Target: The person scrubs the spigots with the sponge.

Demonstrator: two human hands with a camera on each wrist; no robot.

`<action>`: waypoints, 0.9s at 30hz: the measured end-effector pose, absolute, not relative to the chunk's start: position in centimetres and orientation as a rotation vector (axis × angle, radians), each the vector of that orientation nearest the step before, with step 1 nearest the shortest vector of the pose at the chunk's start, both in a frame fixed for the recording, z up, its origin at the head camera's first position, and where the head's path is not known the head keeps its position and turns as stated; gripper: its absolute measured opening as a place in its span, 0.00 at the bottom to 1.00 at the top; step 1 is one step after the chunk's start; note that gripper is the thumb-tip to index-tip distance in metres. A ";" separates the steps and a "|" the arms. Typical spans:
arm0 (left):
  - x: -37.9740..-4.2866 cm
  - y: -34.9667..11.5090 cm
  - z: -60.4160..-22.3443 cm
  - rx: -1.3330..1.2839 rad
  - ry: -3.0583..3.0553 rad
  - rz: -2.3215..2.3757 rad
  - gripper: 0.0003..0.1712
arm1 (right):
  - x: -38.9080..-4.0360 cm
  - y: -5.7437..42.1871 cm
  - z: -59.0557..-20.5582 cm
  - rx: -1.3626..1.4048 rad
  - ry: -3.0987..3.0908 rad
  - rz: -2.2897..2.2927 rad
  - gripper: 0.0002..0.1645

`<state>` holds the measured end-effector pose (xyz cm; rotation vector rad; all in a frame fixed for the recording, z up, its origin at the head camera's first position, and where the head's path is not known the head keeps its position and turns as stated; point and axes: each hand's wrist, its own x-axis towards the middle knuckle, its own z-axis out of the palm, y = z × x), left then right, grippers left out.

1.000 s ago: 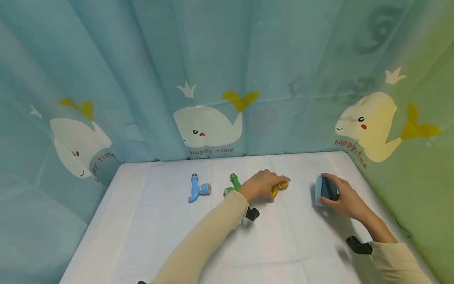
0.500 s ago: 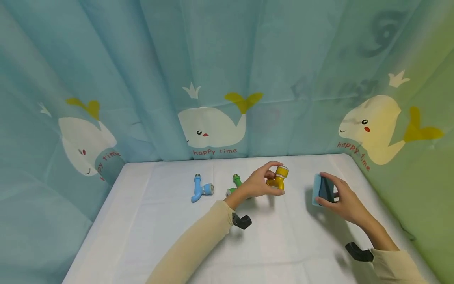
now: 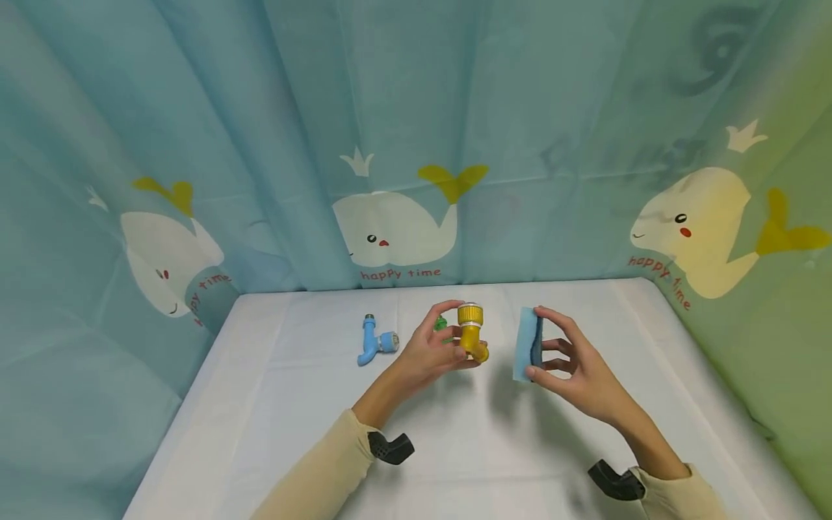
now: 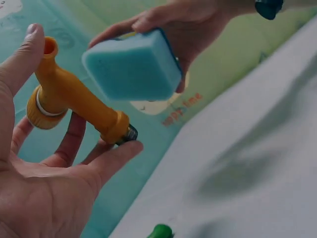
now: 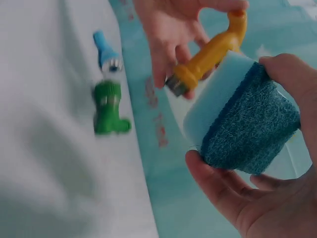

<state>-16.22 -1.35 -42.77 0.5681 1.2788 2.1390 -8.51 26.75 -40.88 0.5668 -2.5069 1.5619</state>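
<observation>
Held above the table, a yellow faucet is pinched between the fingers and thumb of my left hand. In the left wrist view that yellow faucet spans thumb to fingertips, its dark threaded end near a fingertip. My right hand grips a sponge by its edges, a short gap to the right of the faucet. The sponge's soft side is light blue and faces the faucet; its scouring side is dark blue-green and faces my right palm.
On the white table lie a blue faucet and, mostly hidden behind my left hand, a green faucet. Blue curtains printed with whales stand behind the table, and a green one at the right.
My left hand has lifted the yellow faucet off the table and moved it left, turning it upright. My right hand has carried the sponge left, closer to the faucet.
</observation>
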 end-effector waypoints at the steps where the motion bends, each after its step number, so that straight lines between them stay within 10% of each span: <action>1: -15.9 -1.7 -42.8 0.558 1.271 2.152 0.44 | -8.5 26.2 -40.8 0.585 -2.495 1.581 0.52; 19: -14.0 -4.3 -42.1 0.648 1.492 2.279 0.51 | -8.5 17.7 -39.2 0.765 -2.347 1.331 0.33; 27: -13.6 -5.0 -41.5 0.643 1.460 2.351 0.52 | -8.2 17.3 -39.9 0.697 -2.368 1.305 0.46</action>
